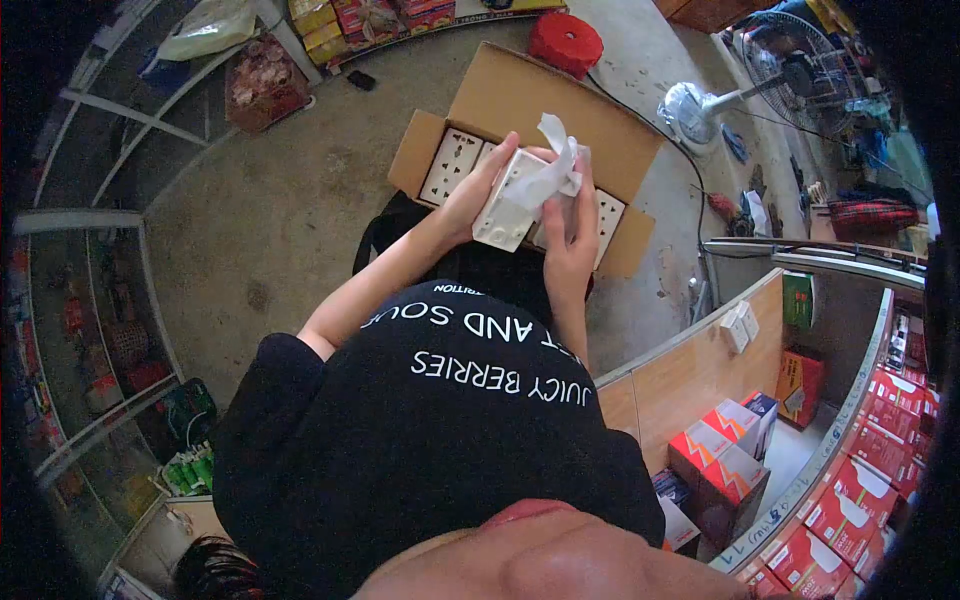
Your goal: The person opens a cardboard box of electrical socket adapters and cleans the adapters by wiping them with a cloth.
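Note:
Above the open cardboard box, my left hand is closed round the left side of a white rectangular block, which is held tilted. My right hand is on the right side, fingers bent round a crumpled white cloth or tissue that lies against the block. One end of the cloth sticks up. Inside the box, a white socket panel shows left of my hands and another socket panel shows to the right. My hands hide the middle of the box.
A red roll is just beyond the box, with a black cable running to the right. A fan stands at the upper right. Red-and-grey boxes sit by a wooden panel at the lower right. Glass cabinets line the left.

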Demonstrator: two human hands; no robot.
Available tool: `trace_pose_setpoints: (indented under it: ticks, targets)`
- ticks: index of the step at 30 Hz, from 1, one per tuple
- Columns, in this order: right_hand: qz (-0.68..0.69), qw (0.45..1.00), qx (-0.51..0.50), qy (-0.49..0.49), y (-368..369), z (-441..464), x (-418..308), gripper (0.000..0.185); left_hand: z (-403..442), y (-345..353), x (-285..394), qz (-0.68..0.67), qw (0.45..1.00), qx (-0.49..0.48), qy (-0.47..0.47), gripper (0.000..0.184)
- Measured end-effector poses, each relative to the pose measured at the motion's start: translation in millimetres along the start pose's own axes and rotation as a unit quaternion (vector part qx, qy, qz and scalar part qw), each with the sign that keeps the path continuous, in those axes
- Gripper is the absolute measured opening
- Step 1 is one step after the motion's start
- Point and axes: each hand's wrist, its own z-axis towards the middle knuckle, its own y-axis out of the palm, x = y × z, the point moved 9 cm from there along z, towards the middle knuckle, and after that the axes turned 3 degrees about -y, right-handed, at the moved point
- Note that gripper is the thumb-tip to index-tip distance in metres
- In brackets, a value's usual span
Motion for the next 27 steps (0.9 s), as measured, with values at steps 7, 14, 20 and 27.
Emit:
trace_pose_setpoints:
  ticks: [7, 14, 20, 27]
  targets:
    - [0.189, 0.982, 0.004, 0.004, 8, 4, -20, 0.062, 1, -2, -12, 0.210, 0.977, -0.003, -0.026, 0.055]
    - [0.358, 0.913, 0.109, 0.164, -8, -3, 25, 0.036, 4, -2, -7, 0.148, 0.989, -0.002, 0.001, 0.053]
    - [0.441, 0.868, 0.117, 0.194, -11, -8, 43, 0.033, 12, -2, -9, 0.107, 0.992, -0.052, 0.039, 0.058]
    - [0.277, 0.945, 0.088, 0.152, 1, -11, 26, 0.026, 6, 3, 5, 0.055, 0.995, -0.014, 0.079, 0.058]
